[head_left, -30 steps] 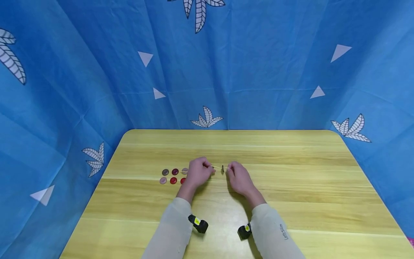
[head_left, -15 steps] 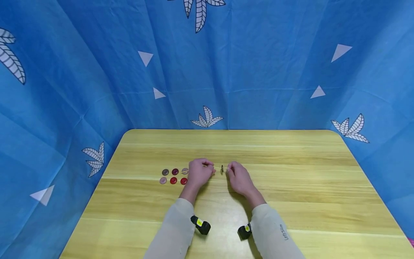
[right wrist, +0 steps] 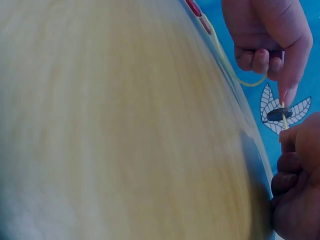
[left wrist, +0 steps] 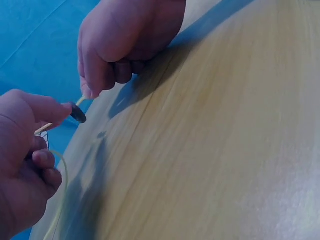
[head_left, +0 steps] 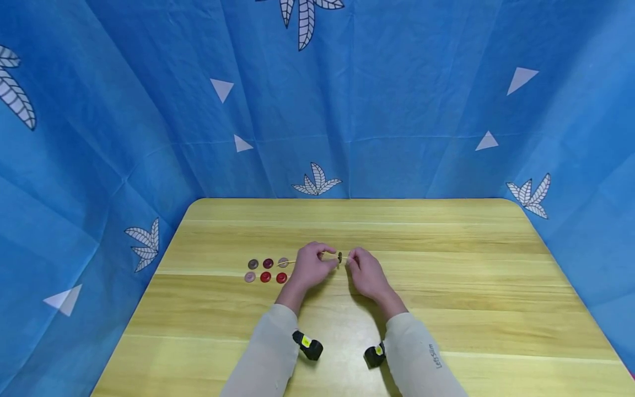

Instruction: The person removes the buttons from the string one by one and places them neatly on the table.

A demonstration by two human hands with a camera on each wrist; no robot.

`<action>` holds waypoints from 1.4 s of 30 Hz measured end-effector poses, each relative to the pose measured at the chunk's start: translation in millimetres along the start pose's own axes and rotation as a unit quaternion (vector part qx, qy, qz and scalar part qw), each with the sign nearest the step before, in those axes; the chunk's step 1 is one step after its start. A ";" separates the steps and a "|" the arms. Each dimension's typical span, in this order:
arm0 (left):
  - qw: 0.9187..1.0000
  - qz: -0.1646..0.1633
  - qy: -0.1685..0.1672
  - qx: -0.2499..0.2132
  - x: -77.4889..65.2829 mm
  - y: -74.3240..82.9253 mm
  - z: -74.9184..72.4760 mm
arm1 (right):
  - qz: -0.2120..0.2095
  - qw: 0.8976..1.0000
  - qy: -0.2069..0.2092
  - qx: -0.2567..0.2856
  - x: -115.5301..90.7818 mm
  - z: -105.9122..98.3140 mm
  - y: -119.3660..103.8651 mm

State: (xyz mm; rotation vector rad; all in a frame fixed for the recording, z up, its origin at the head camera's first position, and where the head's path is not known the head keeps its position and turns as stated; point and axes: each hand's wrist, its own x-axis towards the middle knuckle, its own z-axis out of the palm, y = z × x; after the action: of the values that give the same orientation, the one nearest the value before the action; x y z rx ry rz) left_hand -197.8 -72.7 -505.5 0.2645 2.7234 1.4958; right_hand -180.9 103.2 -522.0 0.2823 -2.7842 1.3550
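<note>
A dark round button is threaded on a thin yellow string between the two hands, standing edge-on. My right hand pinches the string just right of the button, its other fingers curled. On the other side, my left hand has thumb and forefinger around the string, fingertips right at the button. The left wrist view shows the left forefinger against the button, with the string looping down below the curled fingers. In the right wrist view the button lies between both hands' fingertips.
Left of the hands, several buttons lie in two rows on the wooden table, among them a red button, a maroon button and a grey-brown button. A blue curtain hangs behind the table.
My left hand's fingertips have moved right along the string, up to the button. More of the string and the nearby buttons now shows at left. The right hand stays in place.
</note>
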 end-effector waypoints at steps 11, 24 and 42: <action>0.991 0.055 -0.004 0.118 -1.4 -4.5 2.9 | 0.003 1.000 -0.005 0.004 -0.8 -0.7 -2.0; 0.974 0.102 0.012 0.203 -0.9 -2.9 4.1 | -0.010 1.000 0.001 0.005 -0.4 -1.2 -2.3; 0.990 0.049 0.030 0.131 -4.2 -7.7 -3.2 | -0.005 1.000 -0.001 0.012 -2.0 -1.8 -1.3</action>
State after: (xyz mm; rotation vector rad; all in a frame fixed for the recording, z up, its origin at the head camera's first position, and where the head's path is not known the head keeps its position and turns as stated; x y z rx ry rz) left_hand -195.0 -80.1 -510.4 0.3702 2.9968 1.1787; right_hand -178.7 104.2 -520.1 0.2983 -2.7668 1.3879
